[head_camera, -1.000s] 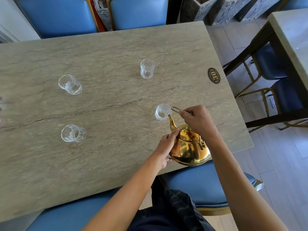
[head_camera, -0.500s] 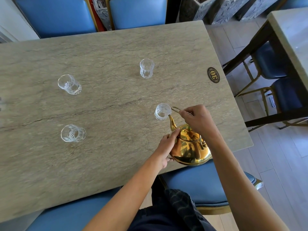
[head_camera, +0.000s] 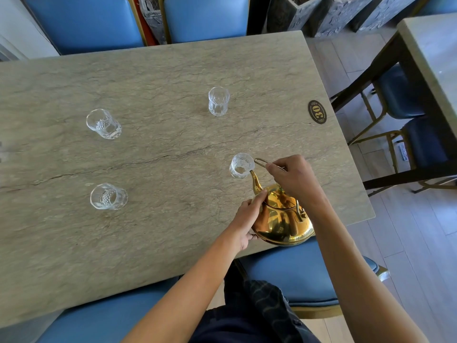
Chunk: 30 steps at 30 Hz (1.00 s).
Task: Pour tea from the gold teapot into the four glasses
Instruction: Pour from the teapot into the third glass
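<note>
Glasses first, left to right: far-left glass (head_camera: 103, 124) at ten o'clock on table (head_camera: 158, 78), near-left glass (head_camera: 108, 196) at eight o'clock, far-right glass (head_camera: 218, 101) toward one o'clock, near-right glass (head_camera: 241, 166) at four o'clock. All four apparently empty; contents hard to judge through clear glass.

Step in hand, by judgement: pouring into near-right glass. Teapot (head_camera: 282, 219) tilted at table's near edge, five o'clock, spout tip just over that rim. No visible stream.

Left hand (head_camera: 247, 219) half curled against pot's left side, forefinger stretched up to the spout base, steadying. Right hand (head_camera: 294, 178) closed in a pinch on the wire handle, above the lid.

Next move likely calls for more tilt, spout kept inside the rim, then a level lift toward far-right glass.

Against a second ago: almost nothing changed; same grips, same tilt, spout at same rim, other glasses unmoved.
</note>
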Each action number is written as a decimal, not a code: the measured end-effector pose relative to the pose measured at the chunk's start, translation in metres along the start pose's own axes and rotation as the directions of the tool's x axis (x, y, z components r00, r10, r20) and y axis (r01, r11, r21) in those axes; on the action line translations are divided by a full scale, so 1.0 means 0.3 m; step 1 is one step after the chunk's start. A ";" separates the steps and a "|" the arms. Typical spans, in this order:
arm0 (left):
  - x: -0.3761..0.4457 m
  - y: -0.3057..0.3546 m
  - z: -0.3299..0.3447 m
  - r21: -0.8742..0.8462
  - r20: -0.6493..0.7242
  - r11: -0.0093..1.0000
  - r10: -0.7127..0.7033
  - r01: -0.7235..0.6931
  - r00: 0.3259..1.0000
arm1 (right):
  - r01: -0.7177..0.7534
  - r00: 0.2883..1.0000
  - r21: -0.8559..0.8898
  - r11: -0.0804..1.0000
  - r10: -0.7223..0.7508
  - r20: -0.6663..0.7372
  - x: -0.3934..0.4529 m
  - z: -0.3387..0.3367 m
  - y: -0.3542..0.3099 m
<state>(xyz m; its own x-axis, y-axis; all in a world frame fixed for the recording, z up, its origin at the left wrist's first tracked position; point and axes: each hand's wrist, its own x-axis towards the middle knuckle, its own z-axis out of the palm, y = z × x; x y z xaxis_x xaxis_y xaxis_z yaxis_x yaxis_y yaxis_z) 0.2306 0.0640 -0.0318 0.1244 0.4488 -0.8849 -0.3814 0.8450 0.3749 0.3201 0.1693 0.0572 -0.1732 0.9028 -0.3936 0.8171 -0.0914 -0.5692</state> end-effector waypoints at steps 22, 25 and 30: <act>0.042 -0.005 -0.017 0.005 -0.005 1.000 0.001 -0.001 1.000 | 0.038 0.999 0.016 0.999 -0.038 -0.014 0.011 0.026 0.027; 0.059 0.003 -0.033 0.007 -0.026 1.000 -0.018 0.018 0.999 | 0.017 0.999 0.043 0.999 -0.016 -0.037 -0.003 0.047 0.044; 0.075 0.006 -0.061 0.026 -0.020 1.000 -0.015 0.016 1.000 | -0.046 0.997 0.130 0.990 0.054 -0.061 -0.040 0.085 0.088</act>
<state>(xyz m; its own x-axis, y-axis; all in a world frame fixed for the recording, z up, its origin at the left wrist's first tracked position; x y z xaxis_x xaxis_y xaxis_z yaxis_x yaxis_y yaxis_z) 0.2159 0.0702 -0.0561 0.1114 0.4299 -0.8960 -0.3559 0.8591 0.3679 0.3298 0.1454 0.0285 -0.0946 0.9205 -0.3792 0.7460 -0.1866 -0.6392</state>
